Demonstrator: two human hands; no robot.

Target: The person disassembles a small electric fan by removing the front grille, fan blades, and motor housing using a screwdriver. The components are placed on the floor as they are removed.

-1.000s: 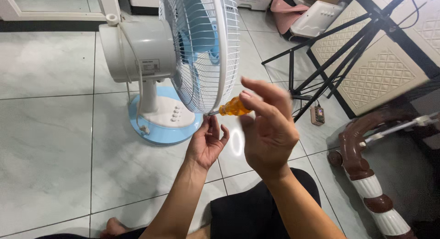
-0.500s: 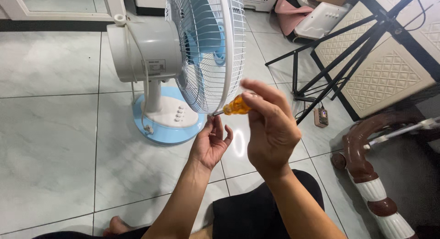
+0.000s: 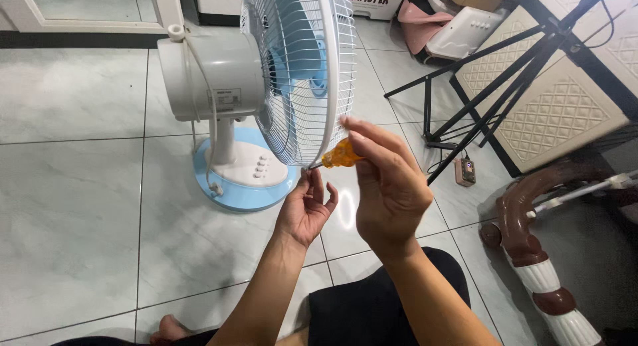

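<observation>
The right hand grips an orange screwdriver by its handle, tip against the bottom rim of the fan's white wire guard. The left hand is cupped open just beneath, holding nothing. The fan's blue base stands on the tiled floor.

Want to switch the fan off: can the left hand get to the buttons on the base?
Probably yes: the left hand is empty, just under the grille, and the buttons lie close by with nothing between.

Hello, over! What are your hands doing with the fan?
Right hand gripping orange screwdriver, tip at fan grille bottom. Left hand open below. Nothing blocking.
</observation>
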